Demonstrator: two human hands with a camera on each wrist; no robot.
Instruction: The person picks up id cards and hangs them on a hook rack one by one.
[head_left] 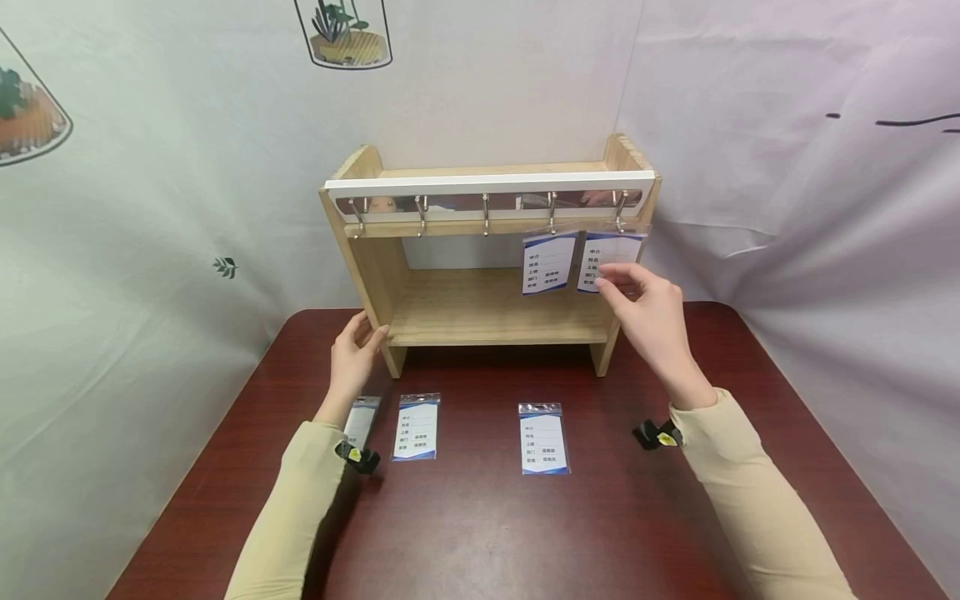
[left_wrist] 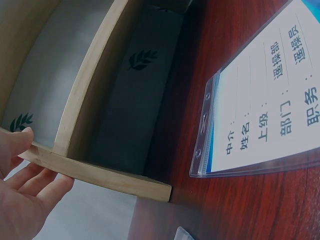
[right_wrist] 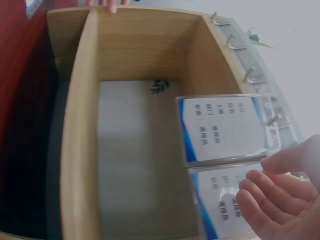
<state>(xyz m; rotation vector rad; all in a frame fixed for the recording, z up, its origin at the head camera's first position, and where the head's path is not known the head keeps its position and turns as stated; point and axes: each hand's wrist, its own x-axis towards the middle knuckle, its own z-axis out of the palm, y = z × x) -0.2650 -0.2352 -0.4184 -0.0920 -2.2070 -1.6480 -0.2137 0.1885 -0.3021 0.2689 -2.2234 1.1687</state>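
A small wooden shelf [head_left: 495, 308] stands on the table with a white-framed hook rail [head_left: 491, 185] across its upper front. My left hand [head_left: 352, 354] grips the edge of its left side panel [left_wrist: 107, 177], thumb on the inner side and fingers on the outer. Two clear-sleeved badge cards hang from the rightmost hooks: one badge card [head_left: 549, 265] on the fourth, another badge card [head_left: 592, 250] on the fifth. In front of this last one is my right hand [head_left: 648, 312], its fingers loosely bent and holding nothing; whether a fingertip touches the sleeve is unclear.
On the dark red table lie a badge card [head_left: 543, 442] right of centre, another badge card [head_left: 416, 433] further left, and a third badge card [head_left: 362, 421] partly hidden by the left forearm. A pale patterned cloth [head_left: 225, 167] hangs behind the table.
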